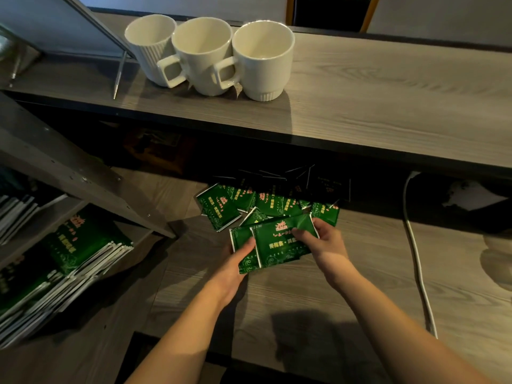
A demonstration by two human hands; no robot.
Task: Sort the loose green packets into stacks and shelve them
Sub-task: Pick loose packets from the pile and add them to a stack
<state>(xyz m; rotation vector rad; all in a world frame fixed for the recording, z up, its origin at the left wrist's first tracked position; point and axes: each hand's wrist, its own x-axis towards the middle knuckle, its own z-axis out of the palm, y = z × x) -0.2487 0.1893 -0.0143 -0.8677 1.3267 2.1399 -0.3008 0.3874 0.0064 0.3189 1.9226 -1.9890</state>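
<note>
Left hand [235, 268]: fingers curled under a green packet, thumb pressed on its face near the left edge; gripping it from below.
Right hand [322, 241]: fingers bent over the upper right corner of the top packet, pinching it against the one beneath.
Held packets [277, 245]: two overlapping green packets between both hands, the upper one lying slightly right of the lower, printed faces up.
Loose packets [243, 202]: just beyond the fingertips, about five green packets scattered flat and overlapping, plus a small fan of dark packets [318, 184] farther back in shadow; exact number there hard to tell.
Shelved stacks [80, 245]: well left of the left hand, green packets stacked slantwise in a side shelf, white edges showing; count unclear.
Mugs [205, 55]: three cream mugs in a row, well above both hands on the upper board, touching side by side, handles toward the camera.
Pen [119, 76]: left of the mugs, lying on the same board.
Cable [418, 259]: white, right of the right hand, running along the surface.
Surface [346, 286]: grey wood-grain board under the hands, a second wood-grain shelf above it.
Room: dim, dark recess under the upper shelf.
</note>
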